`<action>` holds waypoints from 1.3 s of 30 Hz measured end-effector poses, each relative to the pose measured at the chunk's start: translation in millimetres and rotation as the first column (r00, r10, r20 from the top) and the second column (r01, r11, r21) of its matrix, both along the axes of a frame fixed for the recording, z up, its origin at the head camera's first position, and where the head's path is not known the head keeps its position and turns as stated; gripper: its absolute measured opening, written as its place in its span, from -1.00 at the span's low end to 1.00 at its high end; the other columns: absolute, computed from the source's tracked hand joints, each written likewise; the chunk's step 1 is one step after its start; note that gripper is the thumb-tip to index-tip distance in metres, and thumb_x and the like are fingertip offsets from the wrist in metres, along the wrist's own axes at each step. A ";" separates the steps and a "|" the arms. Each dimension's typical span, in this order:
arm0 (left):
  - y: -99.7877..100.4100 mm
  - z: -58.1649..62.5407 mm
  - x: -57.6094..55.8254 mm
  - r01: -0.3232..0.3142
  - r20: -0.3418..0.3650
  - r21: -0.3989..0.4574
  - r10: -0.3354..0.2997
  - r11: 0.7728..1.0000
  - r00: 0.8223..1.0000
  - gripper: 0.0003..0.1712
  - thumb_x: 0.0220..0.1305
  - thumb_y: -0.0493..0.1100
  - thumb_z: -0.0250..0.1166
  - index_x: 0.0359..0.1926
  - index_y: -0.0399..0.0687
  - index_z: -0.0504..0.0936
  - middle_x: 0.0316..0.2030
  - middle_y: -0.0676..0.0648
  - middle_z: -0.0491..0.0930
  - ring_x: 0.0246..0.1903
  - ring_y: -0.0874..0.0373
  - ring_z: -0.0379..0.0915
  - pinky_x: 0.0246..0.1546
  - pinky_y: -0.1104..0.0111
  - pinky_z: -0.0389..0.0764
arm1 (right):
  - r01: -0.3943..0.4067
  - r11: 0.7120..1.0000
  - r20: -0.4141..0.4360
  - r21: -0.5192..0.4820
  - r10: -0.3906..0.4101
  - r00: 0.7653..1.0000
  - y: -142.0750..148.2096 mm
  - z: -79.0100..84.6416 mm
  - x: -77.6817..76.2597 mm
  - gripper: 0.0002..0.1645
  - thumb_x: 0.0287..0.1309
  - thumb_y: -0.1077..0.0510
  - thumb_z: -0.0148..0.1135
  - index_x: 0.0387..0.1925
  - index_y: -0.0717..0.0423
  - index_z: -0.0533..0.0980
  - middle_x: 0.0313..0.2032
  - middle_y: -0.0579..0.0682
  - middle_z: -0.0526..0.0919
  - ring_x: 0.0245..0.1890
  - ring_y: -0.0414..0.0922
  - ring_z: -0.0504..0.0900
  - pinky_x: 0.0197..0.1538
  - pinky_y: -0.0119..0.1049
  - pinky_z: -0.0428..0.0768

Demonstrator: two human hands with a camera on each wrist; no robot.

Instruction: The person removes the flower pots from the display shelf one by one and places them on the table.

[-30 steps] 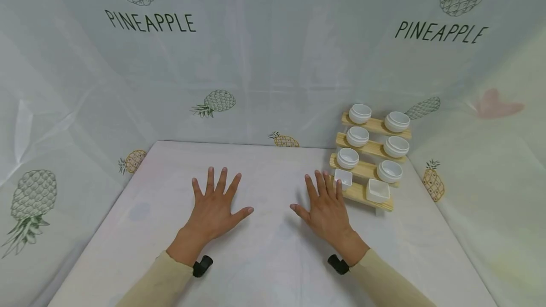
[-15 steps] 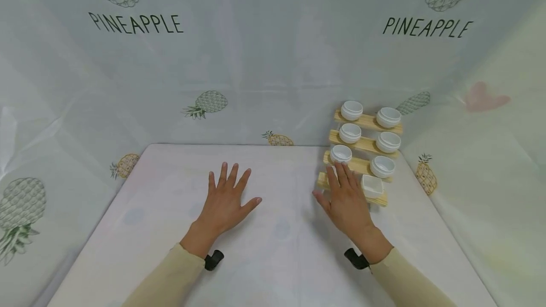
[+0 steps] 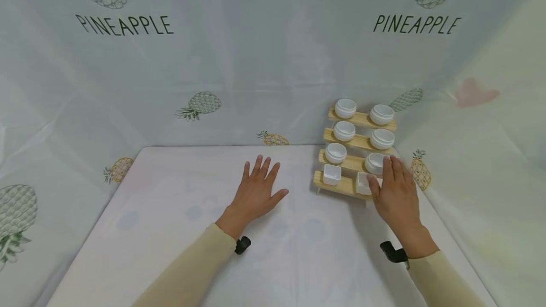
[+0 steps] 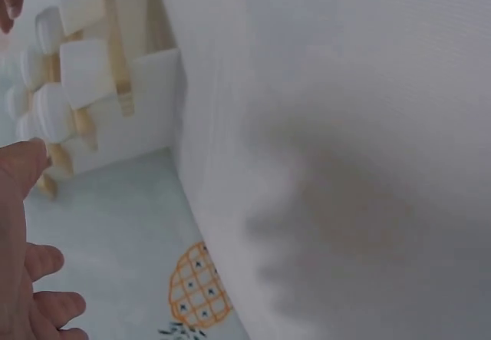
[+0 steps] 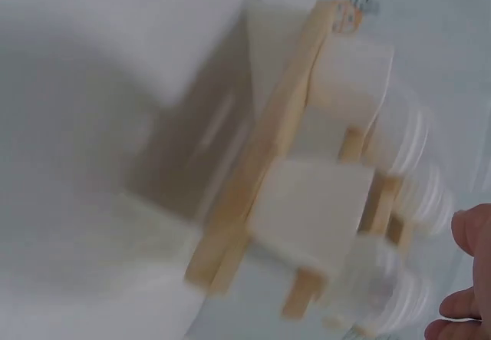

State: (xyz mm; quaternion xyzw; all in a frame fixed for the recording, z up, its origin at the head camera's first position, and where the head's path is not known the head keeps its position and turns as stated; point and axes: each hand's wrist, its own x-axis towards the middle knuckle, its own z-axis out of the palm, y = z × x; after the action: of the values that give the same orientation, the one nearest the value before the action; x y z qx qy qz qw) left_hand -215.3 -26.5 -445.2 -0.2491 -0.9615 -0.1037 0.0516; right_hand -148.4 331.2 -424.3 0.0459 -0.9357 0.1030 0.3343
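At the table's back right stands a stepped display rack (image 3: 345,185) of pale wooden boards. Two small white cups sit on each tier: square ones on the lowest, including a left square cup (image 3: 332,175) and a right square cup (image 3: 363,183), and round ones such as a round cup (image 3: 336,153) above. My right hand (image 3: 396,200) is over the rack's front right corner, its fingers extended and hiding part of the right square cup; contact cannot be told. Fingers spread, my left hand (image 3: 255,198) hovers over the table left of the rack, holding nothing.
A white cloth covers the table (image 3: 170,250). Behind it hangs a pale curtain (image 3: 256,51) printed with pineapples, and curtain walls also rise at both sides. A black wrist camera (image 3: 393,252) is strapped at the right wrist, another camera (image 3: 242,245) at the left.
My right hand has moved right, from the rack's lower left cup across to its right end. My left hand has shifted right as well, fingers still spread. The head view has turned slightly.
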 end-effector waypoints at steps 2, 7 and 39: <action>10.4 -0.3 -4.5 0.021 -0.001 -0.016 -0.021 1.000 1.000 -0.06 0.55 0.43 -0.02 0.68 0.02 0.10 0.67 -0.22 0.01 0.69 -0.15 -0.31 0.62 -0.17 -0.22 | 0.025 1.000 -0.008 0.004 -0.025 1.000 15.1 -3.2 -0.3 -0.23 0.39 0.18 0.31 0.41 0.58 0.28 0.37 0.60 0.37 0.36 0.55 0.35 0.35 0.49 0.31; 34.3 -0.9 -19.7 0.064 -0.004 -0.069 -0.064 0.996 0.998 -0.07 0.58 0.40 -0.02 0.68 -0.04 0.08 0.67 -0.20 0.02 0.69 -0.13 -0.27 0.63 -0.12 -0.14 | 0.055 0.998 0.066 0.014 -0.056 0.996 44.5 -14.9 -4.8 -0.31 0.46 0.22 0.20 0.40 0.63 0.26 0.35 0.63 0.36 0.35 0.59 0.34 0.33 0.54 0.27; 109.4 -25.6 -60.9 0.257 0.109 -0.260 -0.237 0.931 0.965 -0.21 0.69 0.27 -0.23 0.70 0.00 0.00 0.69 -0.03 -0.04 0.69 0.03 -0.27 0.64 -0.04 -0.06 | -0.027 1.000 0.480 -0.004 0.026 0.877 64.0 -31.4 -22.2 -0.29 0.67 0.11 -0.20 0.54 0.58 0.02 0.52 0.59 0.10 0.53 0.52 0.10 0.44 0.53 0.09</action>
State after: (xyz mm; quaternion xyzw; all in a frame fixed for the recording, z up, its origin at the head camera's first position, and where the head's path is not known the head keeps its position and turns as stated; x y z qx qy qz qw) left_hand -276.3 83.0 -470.7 -0.3687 -0.9289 0.0144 -0.0331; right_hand -170.6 395.3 -455.7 0.0323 -0.9887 0.1144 0.0907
